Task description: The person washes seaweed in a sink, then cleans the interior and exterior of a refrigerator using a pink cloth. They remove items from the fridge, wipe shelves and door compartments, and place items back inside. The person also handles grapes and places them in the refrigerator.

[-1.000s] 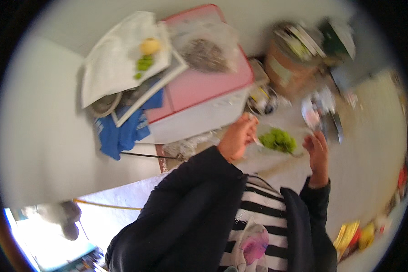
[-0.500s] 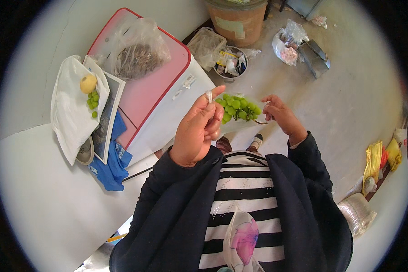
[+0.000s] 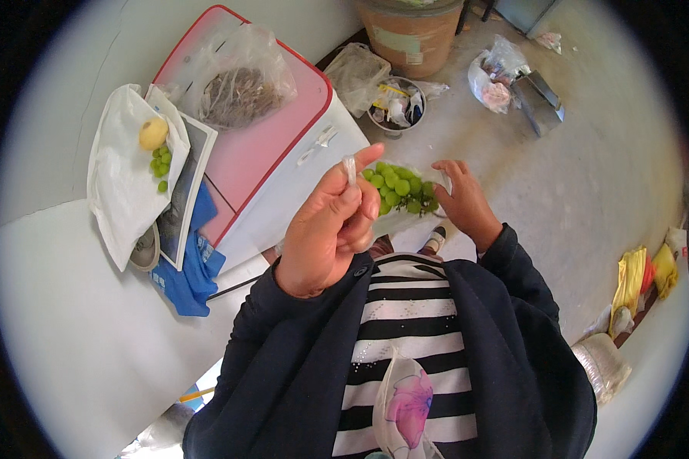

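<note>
My left hand (image 3: 325, 222) is closed, with a twisted strap of a clear plastic bag (image 3: 398, 223) looped at its raised index finger. Inside or against that thin bag is a bunch of green grapes (image 3: 400, 185), hanging just right of the hand. Close to the right side of the grapes is my right hand (image 3: 473, 205), its thumb and fingers apart. The thumb tip is beside the bunch; whether it touches the bag I cannot tell.
To the left, a pink-topped white cabinet (image 3: 268, 164) bears a clear bag of dark stuff (image 3: 241, 96). A white bag (image 3: 119, 180) holds a round yellow fruit (image 3: 153, 133) and small grapes (image 3: 161, 162). Beyond are a waste bin (image 3: 394, 131), a large brown bucket (image 3: 412, 42) and a dustpan (image 3: 538, 103).
My right hand has shifted slightly left, nearer the grapes, and its fingers have spread. My left hand has moved slightly left and down, still holding the bag.
</note>
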Tool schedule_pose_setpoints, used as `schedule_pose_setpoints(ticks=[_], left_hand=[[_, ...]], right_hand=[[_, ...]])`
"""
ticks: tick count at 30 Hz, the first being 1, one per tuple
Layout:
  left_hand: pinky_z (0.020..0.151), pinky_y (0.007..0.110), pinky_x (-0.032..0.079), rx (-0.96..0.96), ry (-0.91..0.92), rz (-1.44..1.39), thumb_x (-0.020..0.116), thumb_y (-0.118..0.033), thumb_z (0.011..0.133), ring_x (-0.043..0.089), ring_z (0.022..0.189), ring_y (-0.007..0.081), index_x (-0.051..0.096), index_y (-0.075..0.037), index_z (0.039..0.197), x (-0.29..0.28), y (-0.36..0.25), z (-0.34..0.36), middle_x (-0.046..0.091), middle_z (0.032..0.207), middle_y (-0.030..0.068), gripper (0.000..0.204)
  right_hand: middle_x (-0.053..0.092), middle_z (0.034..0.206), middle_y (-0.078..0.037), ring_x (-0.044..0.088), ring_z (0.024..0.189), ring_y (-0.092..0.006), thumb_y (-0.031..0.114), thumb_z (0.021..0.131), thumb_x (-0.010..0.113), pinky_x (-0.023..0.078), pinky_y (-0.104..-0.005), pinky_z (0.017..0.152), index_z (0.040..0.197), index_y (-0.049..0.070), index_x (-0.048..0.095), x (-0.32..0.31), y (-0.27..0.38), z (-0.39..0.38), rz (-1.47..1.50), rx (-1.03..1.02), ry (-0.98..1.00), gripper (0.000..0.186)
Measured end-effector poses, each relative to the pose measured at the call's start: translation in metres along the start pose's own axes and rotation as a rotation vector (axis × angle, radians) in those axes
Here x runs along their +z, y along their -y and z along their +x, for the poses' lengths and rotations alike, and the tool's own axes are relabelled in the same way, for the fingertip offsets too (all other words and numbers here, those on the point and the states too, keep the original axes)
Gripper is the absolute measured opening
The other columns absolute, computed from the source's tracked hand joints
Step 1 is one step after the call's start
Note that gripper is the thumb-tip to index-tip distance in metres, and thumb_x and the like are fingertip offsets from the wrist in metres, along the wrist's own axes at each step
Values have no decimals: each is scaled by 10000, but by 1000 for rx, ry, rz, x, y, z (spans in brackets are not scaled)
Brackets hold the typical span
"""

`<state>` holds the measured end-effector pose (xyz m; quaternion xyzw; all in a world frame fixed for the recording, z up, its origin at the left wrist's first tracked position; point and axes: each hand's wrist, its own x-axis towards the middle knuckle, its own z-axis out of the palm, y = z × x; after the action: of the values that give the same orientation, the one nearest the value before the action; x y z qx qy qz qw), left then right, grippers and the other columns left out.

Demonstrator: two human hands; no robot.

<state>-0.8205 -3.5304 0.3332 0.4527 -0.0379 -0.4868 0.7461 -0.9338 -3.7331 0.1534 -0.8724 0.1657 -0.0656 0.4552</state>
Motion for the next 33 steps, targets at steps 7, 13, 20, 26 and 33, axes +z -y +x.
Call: schedule_pose_setpoints(ticks=[7, 13, 20, 26, 33], left_hand=[[455, 187, 216, 57, -33, -24, 495, -195, 983, 253, 493, 33, 335, -22, 1465, -4, -1, -6, 499, 831, -16, 536], [495, 180, 240, 78, 87, -77, 433, -154, 1021, 266, 551, 32, 334, -60, 1474, -14, 1, -10, 520, 916, 0, 473], [464, 181, 227, 64, 9, -78, 510, -179, 973, 264, 491, 33, 319, -10, 1468, -8, 0, -17, 524, 861, -4, 556], [466, 181, 239, 30, 34, -94, 518, -189, 971, 271, 495, 29, 299, -6, 1473, -11, 0, -19, 531, 876, -4, 578], [529, 178, 275, -22, 124, -128, 416, -166, 1025, 296, 573, 33, 306, -40, 1475, -17, 2, -23, 523, 941, 35, 480]], right_hand=[[549, 1161, -203, 546, 1049, -382, 37, 821, 587, 459, -428, 919, 1096, 31, 575, -7, 35, -3, -223, -294, -207, 275], [603, 1015, -161, 593, 945, -350, 7, 818, 552, 499, -421, 824, 1042, 52, 617, 12, 18, -14, -149, -154, -1, 238], [610, 1001, -182, 608, 912, -380, 58, 834, 550, 512, -449, 792, 1104, 56, 616, 12, 18, -32, -236, -168, 8, 278], [629, 1001, -193, 620, 914, -391, 135, 823, 604, 513, -451, 793, 1141, 29, 589, 15, 4, -29, -183, -29, 135, 336], [629, 1066, -229, 649, 925, -323, 322, 860, 703, 518, -395, 805, 1174, 2, 531, 42, -5, -30, 195, 316, 347, 480]])
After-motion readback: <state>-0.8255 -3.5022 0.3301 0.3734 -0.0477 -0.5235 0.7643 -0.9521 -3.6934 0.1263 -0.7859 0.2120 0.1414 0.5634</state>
